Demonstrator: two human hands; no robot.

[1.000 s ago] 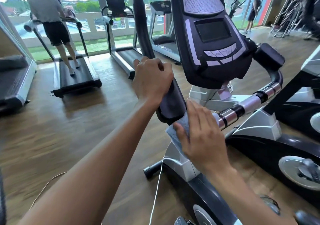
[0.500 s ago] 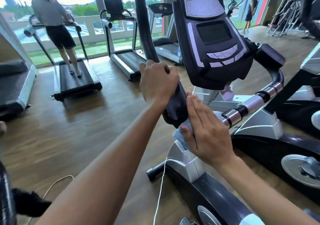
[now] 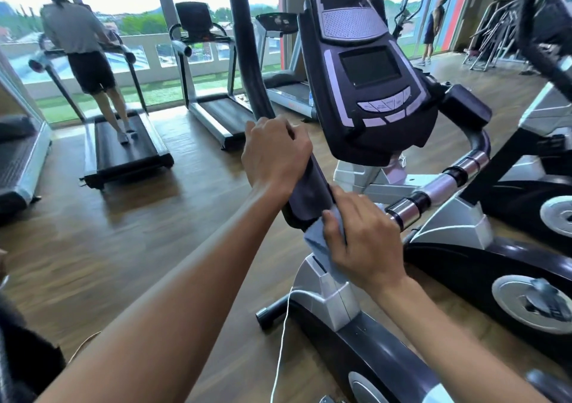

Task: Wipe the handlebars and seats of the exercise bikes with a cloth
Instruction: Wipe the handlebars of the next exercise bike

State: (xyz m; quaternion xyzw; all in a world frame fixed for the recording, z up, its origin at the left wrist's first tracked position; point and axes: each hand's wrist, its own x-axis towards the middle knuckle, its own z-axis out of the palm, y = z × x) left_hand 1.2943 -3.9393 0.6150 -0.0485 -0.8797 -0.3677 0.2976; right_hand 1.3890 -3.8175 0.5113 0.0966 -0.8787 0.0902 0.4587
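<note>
Right hand (image 3: pixel 362 241) pinched blue cloth (image 3: pixel 322 247) against lower end of padded handlebar (image 3: pixel 309 192), fingers curled, likely rubbing foam. Left hand (image 3: pixel 275 155) clamped round same handlebar just above, probably steadying it. Console (image 3: pixel 368 77) beyond. Treadmills (image 3: pixel 123 148) farther off by windows. No containers visible.

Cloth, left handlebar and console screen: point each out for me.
cloth (image 3: pixel 320 249), head view, blue fold below the thumb.
left handlebar (image 3: pixel 249 62), head view, black foam upper stretch.
console screen (image 3: pixel 368 65), head view, centre of dark display.

Console (image 3: pixel 368 71) right of handlebar (image 3: pixel 250 62) — treadmills (image 3: pixel 123 142) behind
</note>
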